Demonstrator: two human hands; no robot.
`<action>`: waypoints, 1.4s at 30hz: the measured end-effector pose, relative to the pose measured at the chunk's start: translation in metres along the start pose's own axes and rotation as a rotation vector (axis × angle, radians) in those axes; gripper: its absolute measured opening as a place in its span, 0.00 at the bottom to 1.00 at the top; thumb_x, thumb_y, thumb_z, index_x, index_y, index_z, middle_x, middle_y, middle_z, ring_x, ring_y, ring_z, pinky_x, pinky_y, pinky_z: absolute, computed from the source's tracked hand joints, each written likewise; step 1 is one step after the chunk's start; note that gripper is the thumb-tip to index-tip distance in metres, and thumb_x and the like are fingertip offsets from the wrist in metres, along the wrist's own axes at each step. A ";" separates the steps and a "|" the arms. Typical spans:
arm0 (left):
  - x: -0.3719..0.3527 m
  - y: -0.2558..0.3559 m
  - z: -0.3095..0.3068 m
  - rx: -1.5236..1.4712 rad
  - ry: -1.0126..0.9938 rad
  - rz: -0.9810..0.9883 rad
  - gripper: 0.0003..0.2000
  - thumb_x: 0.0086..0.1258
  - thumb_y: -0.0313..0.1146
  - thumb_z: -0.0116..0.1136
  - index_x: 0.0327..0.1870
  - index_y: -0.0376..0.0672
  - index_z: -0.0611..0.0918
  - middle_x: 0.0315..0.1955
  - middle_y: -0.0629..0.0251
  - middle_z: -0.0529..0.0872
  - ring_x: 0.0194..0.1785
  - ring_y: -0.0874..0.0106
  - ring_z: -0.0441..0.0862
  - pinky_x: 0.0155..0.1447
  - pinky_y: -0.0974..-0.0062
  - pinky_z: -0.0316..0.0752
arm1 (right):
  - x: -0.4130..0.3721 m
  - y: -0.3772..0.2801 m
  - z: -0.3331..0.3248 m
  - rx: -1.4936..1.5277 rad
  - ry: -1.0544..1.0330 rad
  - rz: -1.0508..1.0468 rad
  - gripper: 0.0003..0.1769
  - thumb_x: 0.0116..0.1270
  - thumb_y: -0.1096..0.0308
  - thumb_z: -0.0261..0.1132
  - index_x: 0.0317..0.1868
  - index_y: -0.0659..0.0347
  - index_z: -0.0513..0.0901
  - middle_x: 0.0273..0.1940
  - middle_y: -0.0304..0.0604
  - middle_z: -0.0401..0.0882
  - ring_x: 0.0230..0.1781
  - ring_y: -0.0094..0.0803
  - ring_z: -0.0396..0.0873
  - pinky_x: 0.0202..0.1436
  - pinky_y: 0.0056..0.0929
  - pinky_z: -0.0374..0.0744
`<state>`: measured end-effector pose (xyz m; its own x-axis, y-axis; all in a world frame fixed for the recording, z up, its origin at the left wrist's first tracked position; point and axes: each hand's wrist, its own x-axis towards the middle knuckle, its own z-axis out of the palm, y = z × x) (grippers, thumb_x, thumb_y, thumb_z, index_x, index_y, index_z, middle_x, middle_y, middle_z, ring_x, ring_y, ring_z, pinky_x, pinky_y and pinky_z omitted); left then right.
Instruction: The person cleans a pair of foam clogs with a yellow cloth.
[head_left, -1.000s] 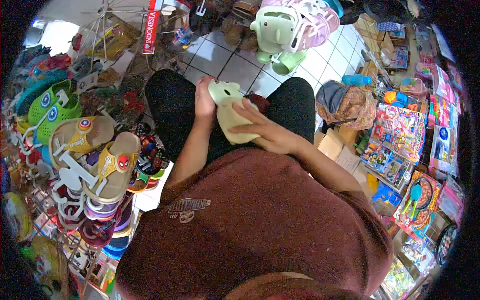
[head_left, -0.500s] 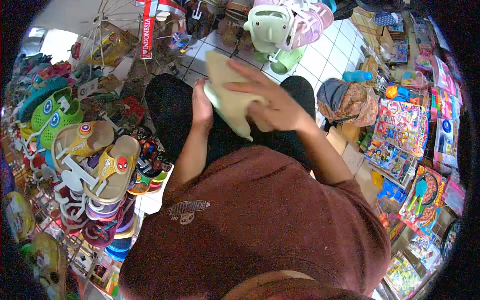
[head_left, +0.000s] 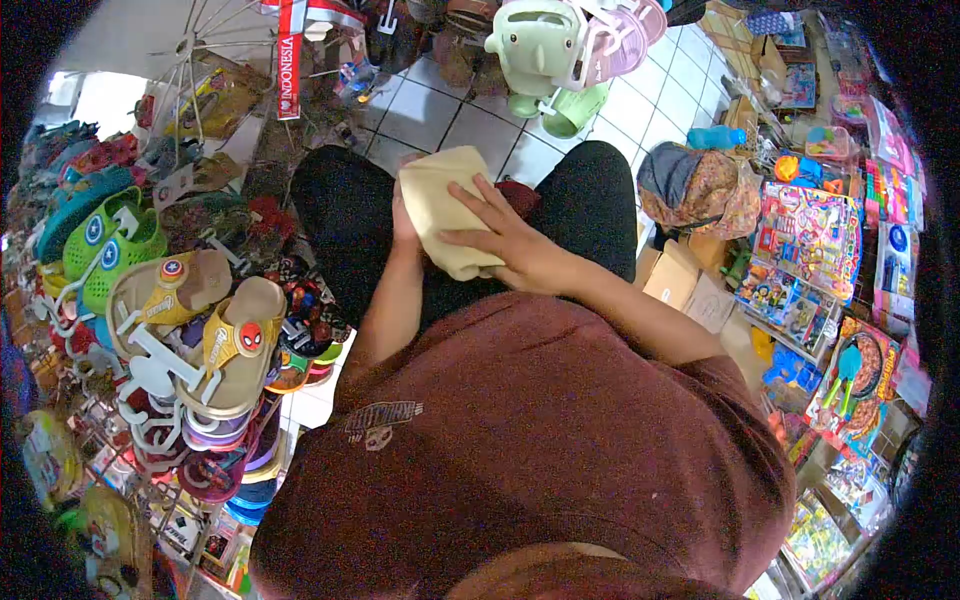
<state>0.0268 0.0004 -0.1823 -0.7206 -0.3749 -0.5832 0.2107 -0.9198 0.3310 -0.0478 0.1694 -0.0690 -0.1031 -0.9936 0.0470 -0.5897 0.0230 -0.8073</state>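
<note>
A pale yellow cloth (head_left: 430, 200) is wrapped over something between my hands, above my lap. What lies under the cloth is hidden. My left hand (head_left: 404, 215) holds the bundle from its left side, its fingers mostly behind the cloth. On top of the cloth lies my right hand (head_left: 500, 235), its fingers spread and pressed on the surface. A small dark red patch (head_left: 518, 196) shows just beyond my right fingers, between my knees.
Tan sandals (head_left: 240, 340) and green clogs (head_left: 115, 245) hang on the left. Green slippers (head_left: 540, 50) hang ahead above the tiled floor (head_left: 480, 135). On the right are a patterned cap (head_left: 700, 190), an open cardboard box (head_left: 672, 275) and packaged toys (head_left: 810, 240).
The cloth has gone from a loose, pointed drape to a compact bundle. My right hand has moved slightly down and left, its fingers now lying spread on it.
</note>
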 end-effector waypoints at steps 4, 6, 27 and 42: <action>-0.022 0.014 0.025 0.844 0.126 0.337 0.18 0.74 0.47 0.38 0.43 0.42 0.78 0.35 0.64 0.80 0.42 0.69 0.78 0.51 0.71 0.71 | -0.021 -0.003 -0.009 0.204 -0.127 0.058 0.32 0.64 0.69 0.62 0.70 0.44 0.70 0.80 0.48 0.35 0.79 0.57 0.27 0.78 0.54 0.40; -0.029 0.019 0.042 0.815 0.202 0.281 0.19 0.73 0.47 0.39 0.43 0.42 0.78 0.35 0.64 0.80 0.42 0.69 0.78 0.51 0.71 0.71 | -0.032 -0.003 -0.015 0.308 -0.181 0.061 0.30 0.65 0.67 0.61 0.69 0.48 0.71 0.80 0.48 0.34 0.79 0.53 0.29 0.78 0.50 0.40; -0.054 0.034 0.053 0.439 -0.118 -0.042 0.29 0.67 0.51 0.46 0.62 0.39 0.72 0.52 0.55 0.82 0.54 0.61 0.81 0.60 0.62 0.76 | 0.034 -0.015 -0.048 -0.043 0.121 0.040 0.37 0.61 0.51 0.68 0.70 0.46 0.69 0.76 0.56 0.50 0.76 0.54 0.50 0.76 0.46 0.52; -0.058 0.026 0.054 0.490 -0.060 -0.026 0.30 0.68 0.56 0.40 0.61 0.40 0.74 0.51 0.57 0.83 0.54 0.61 0.81 0.60 0.62 0.75 | 0.045 -0.014 -0.042 0.272 0.226 0.367 0.30 0.64 0.60 0.62 0.68 0.51 0.71 0.58 0.53 0.71 0.59 0.46 0.70 0.66 0.38 0.67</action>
<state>0.0382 0.0049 -0.0995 -0.7614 -0.3321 -0.5568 -0.1327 -0.7608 0.6353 -0.0777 0.1290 -0.0311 -0.4530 -0.8758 -0.1665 -0.2548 0.3062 -0.9172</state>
